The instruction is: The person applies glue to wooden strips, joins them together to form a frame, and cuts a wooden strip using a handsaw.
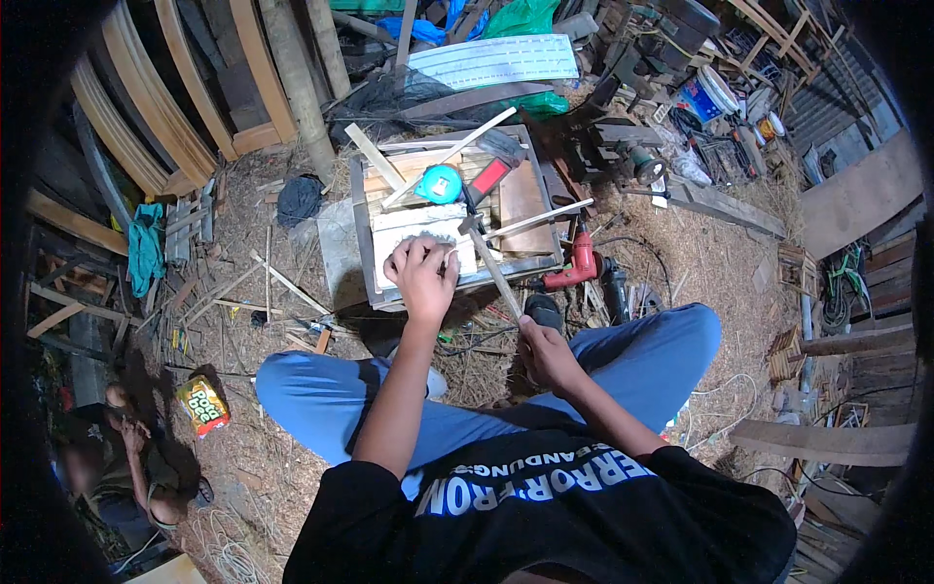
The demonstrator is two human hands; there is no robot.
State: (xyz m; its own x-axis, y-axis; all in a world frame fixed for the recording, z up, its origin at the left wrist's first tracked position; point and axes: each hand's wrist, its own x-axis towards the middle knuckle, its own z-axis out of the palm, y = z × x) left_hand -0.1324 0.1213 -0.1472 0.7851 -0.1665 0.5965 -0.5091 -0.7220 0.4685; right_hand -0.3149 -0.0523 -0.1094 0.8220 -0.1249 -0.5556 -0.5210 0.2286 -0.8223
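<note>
Judging by the grip, some light hammering is being worked on here. A wooden-handled hammer with a dark metal head (494,270) is being held by the right hand (551,356), fingers wrapped round the handle. A pale, flat, rectangular board (413,226), lying on the low wooden-framed table (364,219), is being steadied at its near side by the left hand (423,274). Those fingers are being bent and bunched; whether anything small is being pinched can't be told, tbh.

Tips, imo: if a strike is being lined up, fingertips should be tucked well clear, since the hammer head is being held pretty close to them. Short, square taps would be safest. Space is also being taken up by a thin pale wooden stick (545,217) beside the head and a round cyan tape measure (440,184) just beyond the board, so both could be shifted.
</note>
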